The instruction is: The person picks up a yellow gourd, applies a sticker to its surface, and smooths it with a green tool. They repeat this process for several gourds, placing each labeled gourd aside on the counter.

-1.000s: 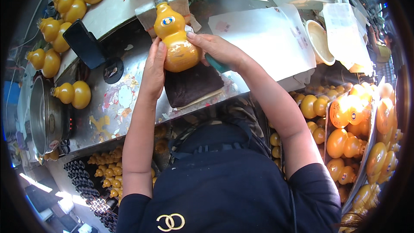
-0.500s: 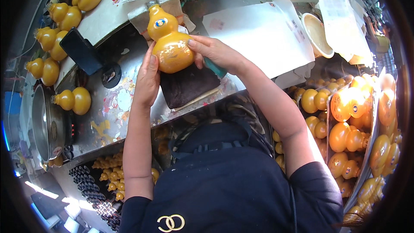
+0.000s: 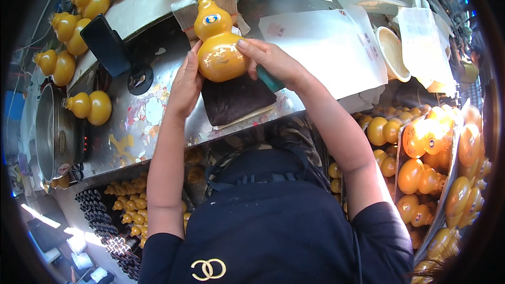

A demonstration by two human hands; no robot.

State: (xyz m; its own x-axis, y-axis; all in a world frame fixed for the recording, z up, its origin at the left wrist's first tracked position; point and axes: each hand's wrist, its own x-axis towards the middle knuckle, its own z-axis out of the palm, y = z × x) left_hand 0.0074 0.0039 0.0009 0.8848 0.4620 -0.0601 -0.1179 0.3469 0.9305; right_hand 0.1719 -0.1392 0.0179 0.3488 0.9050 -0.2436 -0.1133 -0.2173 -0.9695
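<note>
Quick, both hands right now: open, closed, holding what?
Left hand: open, palm flat against the side of the yellow gourd bottle.
Right hand: closed on a teal tool, its fingers resting on the bottle.

I see a black short-sleeved top with a small gold emblem of two linked rings low on the front. Both forearms are bare below the sleeves, and the left hand and right hand wear no gloves.
</note>
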